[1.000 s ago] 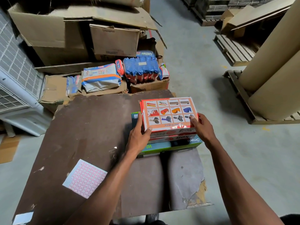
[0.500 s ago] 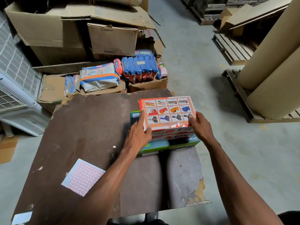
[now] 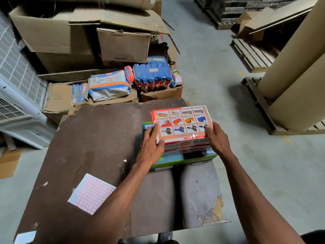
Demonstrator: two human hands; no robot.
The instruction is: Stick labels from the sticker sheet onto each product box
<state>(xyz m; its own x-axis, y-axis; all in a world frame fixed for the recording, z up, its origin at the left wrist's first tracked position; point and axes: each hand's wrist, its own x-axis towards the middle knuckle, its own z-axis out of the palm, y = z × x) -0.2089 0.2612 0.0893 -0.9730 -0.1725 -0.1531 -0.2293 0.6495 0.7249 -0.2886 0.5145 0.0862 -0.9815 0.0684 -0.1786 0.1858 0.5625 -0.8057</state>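
A pink-gridded sticker sheet lies flat near the front left of a worn brown table, well apart from the stack of product boxes at the table's far right edge, where a person's left hand and right hand clasp the orange top box from either side, fingers curled over its edges. That box sits on a second orange box and a green box close to the drop to the concrete floor, so a careless lift or shove could, by the look of it, tip the pile off the side. Beyond, cardboard cartons and wrapped packs crowd the background.
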